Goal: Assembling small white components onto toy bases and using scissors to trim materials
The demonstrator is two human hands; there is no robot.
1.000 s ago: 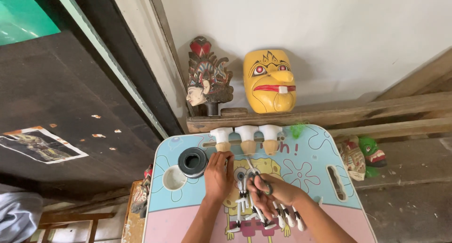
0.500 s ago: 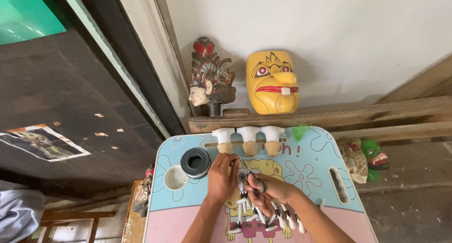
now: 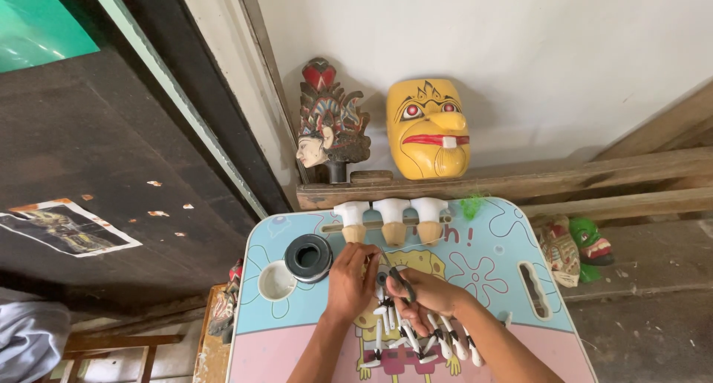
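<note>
On the far left of the small cartoon-printed table, a round cup recess sits just beside a black roll of tape. Next along, the left hand rests palm down on the tabletop with its fingers curled loosely; its fingertips reach toward the middle of the table, and whether they pinch anything cannot be told from this angle. Just beside it, the right hand is closed around a pair of dark-handled pliers, whose nose points up toward the left hand. Below both hands lies a cluster of small white pieces with black tips, fanned out on the pink part of the table and partly hidden under the right hand; they look like carved teeth or claws, though the view is too small to be sure. Along the table's far edge stand three white-topped wooden pieces in a row, with a tuft of green fibre just to their right. Behind the table, on a wooden ledge, a carved head with an ornate headdress stands left of a yellow mask. Lower right, two more masks, one green, lean near the table's edge.
</note>
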